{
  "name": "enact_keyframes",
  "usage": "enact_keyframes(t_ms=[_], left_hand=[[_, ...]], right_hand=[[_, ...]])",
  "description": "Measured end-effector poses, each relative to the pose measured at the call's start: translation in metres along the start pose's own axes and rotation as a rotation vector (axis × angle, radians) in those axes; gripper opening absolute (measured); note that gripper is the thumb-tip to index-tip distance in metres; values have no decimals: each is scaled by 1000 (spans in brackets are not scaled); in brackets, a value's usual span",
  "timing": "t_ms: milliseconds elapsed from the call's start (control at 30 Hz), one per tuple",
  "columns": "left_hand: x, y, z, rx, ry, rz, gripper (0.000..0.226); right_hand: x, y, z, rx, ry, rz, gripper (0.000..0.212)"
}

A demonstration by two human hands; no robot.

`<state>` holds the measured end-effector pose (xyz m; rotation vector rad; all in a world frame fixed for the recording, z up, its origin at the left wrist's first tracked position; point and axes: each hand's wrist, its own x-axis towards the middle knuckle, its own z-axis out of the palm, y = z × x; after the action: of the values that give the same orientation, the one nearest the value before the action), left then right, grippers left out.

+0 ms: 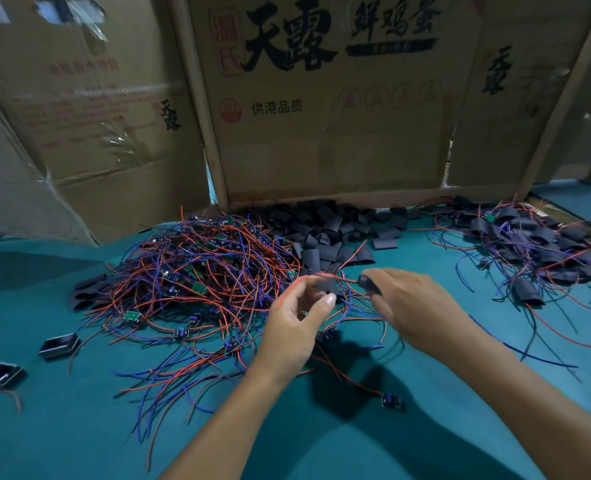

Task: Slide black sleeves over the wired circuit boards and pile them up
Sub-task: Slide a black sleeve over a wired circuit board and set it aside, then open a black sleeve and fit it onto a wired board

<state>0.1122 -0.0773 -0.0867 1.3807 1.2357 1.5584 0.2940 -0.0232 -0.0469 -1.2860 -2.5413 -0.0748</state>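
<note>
So there's this teal-covered bench point(79, 427) with a printed brown cardboard sheet point(328, 109) propped upright along its back edge, and basically everything sits in front of that cardboard. Right at its foot is a heap of loose flat black sleeves point(325, 225). Toward the person from the cardboard's left end there's a big tangle of small green circuit boards with red and blue wires point(197, 268), not sleeved. Off by the cardboard's right end is the pile of boards already wearing black sleeves point(536, 247), wires sticking out everywhere.

Both hands are up over the bench, out in front of the cardboard's middle, just this side of the sleeve heap. The left hand point(297, 327) has its fingers curled and is pinching a dark little board point(325, 287) with red wires trailing off it, thumb on top. The right hand point(411, 306) is pinching a single black sleeve point(368, 284) between thumb and fingers, just beside that board. It's blurry there, so I can't tell if the sleeve has started over the board.

Way out past the cardboard's left end, near the bench's front edge, two small black rectangular boxes point(58, 345) lie apart from the wire tangle.
</note>
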Motion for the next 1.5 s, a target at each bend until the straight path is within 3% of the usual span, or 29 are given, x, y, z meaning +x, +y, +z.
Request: enact_keyframes(t_ms=[167, 333, 433, 533, 600, 700, 867, 1067, 1133, 1267, 1333, 1433, 1500], left_hand=[[4, -1, -5, -106, 90, -59, 12], [4, 0, -16, -61, 165, -117, 16], [5, -3, -21, 239, 157, -23, 17], [1, -8, -20, 632, 81, 117, 13], [-2, -8, -20, 860, 20, 215, 11], [-2, -12, -22, 1013, -20, 293, 11], [3, -19, -30, 1120, -24, 362, 12], [6, -26, -32, 1160, -8, 379, 13], [5, -26, -32, 1163, -1, 370, 12], [5, -20, -35, 1131, 52, 295, 13], [2, -16, -32, 1101, 68, 239, 13], [-3, -4, -19, 1077, 45, 191, 14], [9, 6, -16, 1039, 13, 137, 14]], right_hand=[[-5, 24, -7, -28, -28, -20, 24], [7, 80, -16, -109, 19, 159, 24], [26, 132, -22, -165, 90, 407, 26], [46, 158, -22, -286, 122, 685, 61], [68, 146, -5, -203, 70, 609, 51], [101, 114, 37, -50, -111, 350, 31], [136, 105, 72, 1, -182, 292, 45], [141, 118, 89, -218, -46, 238, 19], [135, 113, 85, -126, 58, 318, 14], [106, 80, 67, 281, 285, 465, 13], [84, 57, 57, 499, 307, 421, 16], [54, 32, 49, 708, 279, 374, 39], [39, 24, 53, 777, 282, 351, 37]])
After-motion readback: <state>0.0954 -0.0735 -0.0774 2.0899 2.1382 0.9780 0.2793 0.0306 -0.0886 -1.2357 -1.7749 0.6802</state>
